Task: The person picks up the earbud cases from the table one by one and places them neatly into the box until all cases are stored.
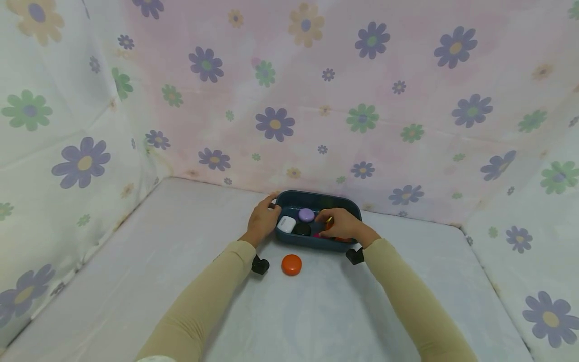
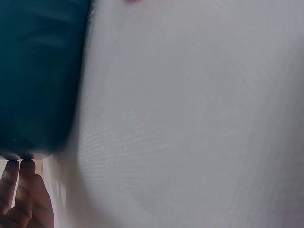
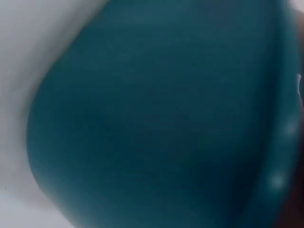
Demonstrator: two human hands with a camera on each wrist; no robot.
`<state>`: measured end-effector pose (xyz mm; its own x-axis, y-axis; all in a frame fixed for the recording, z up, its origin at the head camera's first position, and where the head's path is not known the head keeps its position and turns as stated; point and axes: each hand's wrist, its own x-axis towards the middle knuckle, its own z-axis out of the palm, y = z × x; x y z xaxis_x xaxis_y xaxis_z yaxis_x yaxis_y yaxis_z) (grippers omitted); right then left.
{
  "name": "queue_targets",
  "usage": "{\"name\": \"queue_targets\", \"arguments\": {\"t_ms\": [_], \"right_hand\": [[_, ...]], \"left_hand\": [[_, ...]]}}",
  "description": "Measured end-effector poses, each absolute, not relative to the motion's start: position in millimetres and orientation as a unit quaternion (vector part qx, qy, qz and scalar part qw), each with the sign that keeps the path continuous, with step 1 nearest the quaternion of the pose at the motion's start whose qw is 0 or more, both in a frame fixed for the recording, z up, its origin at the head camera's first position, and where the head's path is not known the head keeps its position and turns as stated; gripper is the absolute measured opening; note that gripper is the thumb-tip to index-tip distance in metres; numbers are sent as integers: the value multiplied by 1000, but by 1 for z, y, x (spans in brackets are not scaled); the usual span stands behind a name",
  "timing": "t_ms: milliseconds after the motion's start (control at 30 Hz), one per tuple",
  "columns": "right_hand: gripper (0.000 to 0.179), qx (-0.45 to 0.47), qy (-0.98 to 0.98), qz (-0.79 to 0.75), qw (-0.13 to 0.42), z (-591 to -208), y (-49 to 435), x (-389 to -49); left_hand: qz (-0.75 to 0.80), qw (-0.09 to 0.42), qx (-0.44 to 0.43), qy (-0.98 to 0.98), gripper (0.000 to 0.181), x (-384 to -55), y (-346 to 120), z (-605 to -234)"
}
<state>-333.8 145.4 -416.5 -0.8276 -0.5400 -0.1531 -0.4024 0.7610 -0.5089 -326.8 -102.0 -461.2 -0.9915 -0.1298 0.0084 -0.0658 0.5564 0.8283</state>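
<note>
Several small rounded pieces lie in the dark teal tub [image 1: 312, 243] in the head view: a purple disc [image 1: 306, 215], a white case [image 1: 287, 224] and a black disc [image 1: 302, 229] toward its left end, with a pink piece [image 1: 317, 235] close to my right hand [image 1: 343, 224]. That hand dips inside with bent fingers, and I cannot tell whether they grip anything. My left hand [image 1: 264, 219] touches the tub's left end; whether it pinches the rim I cannot tell. An orange disc [image 1: 291, 265] lies outside, just in front. The discs look light, hard and slick, best taken by their edges; the tub seems stiff, its rim the surest hold. A pale counter [image 1: 298, 311] carries it all, with floral cloth [image 1: 316, 95] at the back and both sides. From the left wrist, my fingertips [image 2: 27, 166] meet the tub's outer wall. From the right wrist, that smooth wall fills most of the view.
</note>
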Motion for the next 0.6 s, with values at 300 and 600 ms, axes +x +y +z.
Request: {"name": "queue_targets", "arguments": {"t_ms": [300,600], "right_hand": [[35,-257,919,-220,201,-419,144,-339],[40,-249,916,-196,245,-421,142,-342]], "left_hand": [[-465,43,54,-883,51,-331,-101,-464],[-465,44,55,-882,51,-329,-102,-465]]}}
